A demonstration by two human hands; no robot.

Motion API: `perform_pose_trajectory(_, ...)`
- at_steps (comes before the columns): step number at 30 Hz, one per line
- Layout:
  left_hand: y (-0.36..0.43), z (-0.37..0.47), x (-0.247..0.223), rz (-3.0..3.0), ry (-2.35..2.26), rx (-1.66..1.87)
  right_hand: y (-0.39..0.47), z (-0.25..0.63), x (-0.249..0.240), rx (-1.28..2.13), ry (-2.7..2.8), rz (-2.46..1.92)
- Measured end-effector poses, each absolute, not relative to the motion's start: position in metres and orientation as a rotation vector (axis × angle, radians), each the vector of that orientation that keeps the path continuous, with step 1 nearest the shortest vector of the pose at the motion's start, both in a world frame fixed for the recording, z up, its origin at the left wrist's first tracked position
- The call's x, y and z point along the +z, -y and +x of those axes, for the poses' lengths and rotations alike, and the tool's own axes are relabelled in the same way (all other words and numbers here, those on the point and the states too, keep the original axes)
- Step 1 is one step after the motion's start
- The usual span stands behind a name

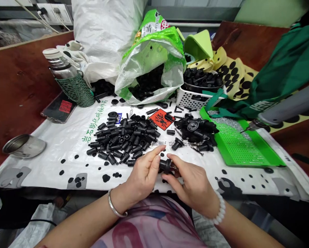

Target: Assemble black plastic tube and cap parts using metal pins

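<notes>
Above the near edge of the table, my left hand [143, 174] is closed around one end of a black plastic fitting [166, 165] with a wide collar. My right hand [194, 182] pinches the fitting's other end between thumb and fingers, where a small metallic bit shows. Part of the fitting is hidden in my left palm. Just beyond my hands lies a pile of small black plastic sleeves [126, 136]. To its right is a heap of black flanged parts [196, 131], with a single flanged part [177, 143] in front of it.
A green tray [229, 155] of small shiny pieces stands right, with a power screwdriver [281, 106] pointing over it. At the back are an open green bag [154, 51] and a white basket [188, 98] of black parts. A metal cup [24, 146], phone [58, 107] and flask [69, 79] stand left.
</notes>
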State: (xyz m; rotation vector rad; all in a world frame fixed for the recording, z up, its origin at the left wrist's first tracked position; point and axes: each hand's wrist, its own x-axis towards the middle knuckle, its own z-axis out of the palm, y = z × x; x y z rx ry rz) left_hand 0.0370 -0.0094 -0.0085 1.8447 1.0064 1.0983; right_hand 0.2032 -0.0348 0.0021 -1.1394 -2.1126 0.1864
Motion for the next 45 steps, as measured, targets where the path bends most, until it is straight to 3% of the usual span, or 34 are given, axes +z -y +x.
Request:
perform_pose_trajectory(5,0.009,0.036,-0.010,2.112,-0.940,1.103,0.037,0.200,-0.001,1.014,1.818,-1.306)
perform_pose_trajectory(7,0.009,0.036,-0.011,2.151,-0.925,1.093,0.038,0.200,-0.001,1.054,1.763,-1.260)
perform_pose_trajectory(12,0.010,0.037,-0.013,2.125,-0.942,1.132,0.042,0.200,-0.003,0.740,1.777,-1.226)
perform_pose_trajectory(18,0.014,0.039,-0.011,2.413,-0.843,1.135,0.045,0.199,-0.004,1.409,1.436,-1.281)
perform_pose_trajectory(26,0.013,0.041,-0.011,2.132,-0.901,1.151,0.050,0.208,-0.005,0.729,1.761,-1.289)
perform_pose_trajectory(31,0.018,0.045,-0.009,2.435,-0.812,1.125,0.050,0.205,-0.008,1.235,1.498,-1.326)
perform_pose_trajectory(34,0.018,0.045,-0.011,2.415,-0.782,1.100,0.051,0.209,-0.011,1.325,1.444,-1.328)
perform_pose_trajectory(45,0.015,0.047,-0.011,2.132,-0.850,1.079,0.052,0.220,-0.009,0.667,1.839,-1.184)
